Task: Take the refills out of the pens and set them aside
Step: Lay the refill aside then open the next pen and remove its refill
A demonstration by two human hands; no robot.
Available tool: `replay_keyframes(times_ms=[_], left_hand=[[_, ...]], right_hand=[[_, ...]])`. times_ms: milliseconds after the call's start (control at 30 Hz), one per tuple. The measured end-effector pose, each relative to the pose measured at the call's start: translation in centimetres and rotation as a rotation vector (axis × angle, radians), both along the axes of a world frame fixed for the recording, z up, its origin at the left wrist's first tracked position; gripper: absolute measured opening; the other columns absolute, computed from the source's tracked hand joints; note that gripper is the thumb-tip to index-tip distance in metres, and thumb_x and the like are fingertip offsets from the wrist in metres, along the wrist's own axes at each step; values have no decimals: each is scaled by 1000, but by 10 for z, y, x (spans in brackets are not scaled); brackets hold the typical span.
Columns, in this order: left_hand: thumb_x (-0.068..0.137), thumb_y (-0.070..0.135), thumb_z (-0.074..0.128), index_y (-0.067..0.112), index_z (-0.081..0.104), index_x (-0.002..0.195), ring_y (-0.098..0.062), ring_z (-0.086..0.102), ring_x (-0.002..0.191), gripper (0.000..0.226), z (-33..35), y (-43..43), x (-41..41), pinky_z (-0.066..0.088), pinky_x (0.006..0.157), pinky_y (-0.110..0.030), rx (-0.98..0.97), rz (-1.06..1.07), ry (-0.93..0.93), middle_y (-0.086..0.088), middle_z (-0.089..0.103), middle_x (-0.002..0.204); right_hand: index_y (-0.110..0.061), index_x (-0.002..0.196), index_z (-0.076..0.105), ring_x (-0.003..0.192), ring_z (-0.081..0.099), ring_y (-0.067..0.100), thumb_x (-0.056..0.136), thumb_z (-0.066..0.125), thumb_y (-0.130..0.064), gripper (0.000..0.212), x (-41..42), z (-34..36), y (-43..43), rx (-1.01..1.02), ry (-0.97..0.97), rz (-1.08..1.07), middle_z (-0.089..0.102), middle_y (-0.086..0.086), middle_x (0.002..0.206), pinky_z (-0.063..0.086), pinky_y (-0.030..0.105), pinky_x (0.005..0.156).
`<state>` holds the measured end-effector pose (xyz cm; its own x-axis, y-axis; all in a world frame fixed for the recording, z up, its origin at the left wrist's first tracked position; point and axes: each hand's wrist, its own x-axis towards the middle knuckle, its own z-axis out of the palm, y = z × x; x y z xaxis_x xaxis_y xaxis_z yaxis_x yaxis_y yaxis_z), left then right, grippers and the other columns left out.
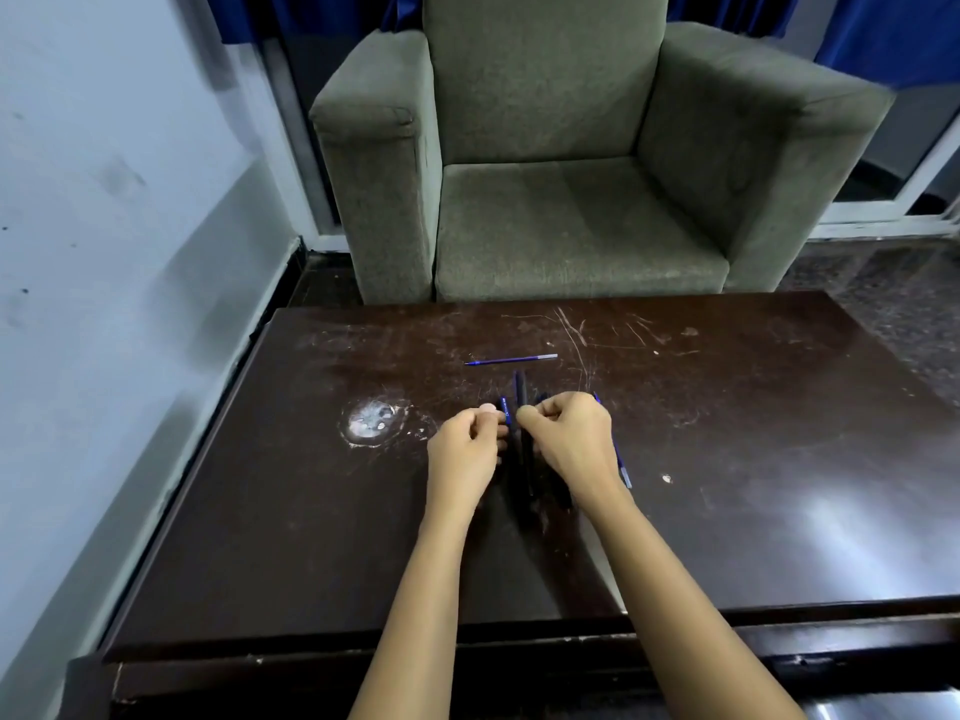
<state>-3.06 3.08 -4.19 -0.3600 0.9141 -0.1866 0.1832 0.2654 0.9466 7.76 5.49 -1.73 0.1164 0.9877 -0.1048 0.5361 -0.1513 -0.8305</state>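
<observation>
Dark scratched counter [727,433], green armchair [545,163] beyond. One blue refill [511,360] already set aside, lying crosswise just beyond the hands. Cluster of dark pens [521,444] between the hands, some hidden beneath them. Left hand [465,449] pinched on a short blue pen piece [505,412]; right hand [569,439] curled shut, contents not discernible. Likely step: pulling a pen apart. Advised: firm hold on both halves, straight pull, refill laid beside the first, clear of the cluster.
</observation>
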Motion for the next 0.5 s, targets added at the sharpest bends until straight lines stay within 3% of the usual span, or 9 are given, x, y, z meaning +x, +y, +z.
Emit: replay_keyframes(times_ms=[133, 233, 333, 400, 500], left_hand=[[94, 44, 46, 29, 75, 86, -16, 68, 92, 34, 2, 0, 1, 55, 88, -40, -6, -11, -138, 8, 74, 89], [93, 40, 48, 29, 75, 84, -25, 70, 91, 31, 1, -1, -3, 58, 83, -45, 18, 8, -181, 3, 75, 88], [98, 27, 49, 27, 72, 86, -13, 70, 83, 26, 3, -4, -7, 56, 72, -27, 88, -57, 26, 6, 74, 81], [98, 28, 48, 28, 71, 90, -3, 65, 79, 24, 8, -8, -6, 46, 66, -14, 113, -142, 217, 11, 71, 79], [100, 31, 45, 27, 68, 91, 2, 58, 72, 25, 13, -11, -3, 39, 58, -7, 107, -256, 273, 12, 68, 79]], right_hand=[[-18, 70, 71, 38, 48, 2, 86, 64, -30, 21, -2, 8, -7, -84, 77, 220, 59, -5, 47, 38, 15, 43], [-21, 77, 74, 44, 52, 6, 86, 67, -27, 12, -4, 5, -7, -73, 204, 182, 63, -2, 51, 43, 18, 47], [-17, 80, 74, 46, 53, 3, 85, 70, -31, 16, 0, 4, -5, 2, 369, 27, 66, 0, 59, 46, 20, 51], [-17, 76, 73, 53, 57, 3, 85, 70, -30, 16, 1, 3, -6, -25, 471, 42, 65, -2, 61, 48, 21, 55], [-11, 61, 67, 67, 59, 19, 86, 69, -28, 30, 2, -3, -8, -21, 541, 49, 63, 8, 64, 53, 41, 71]])
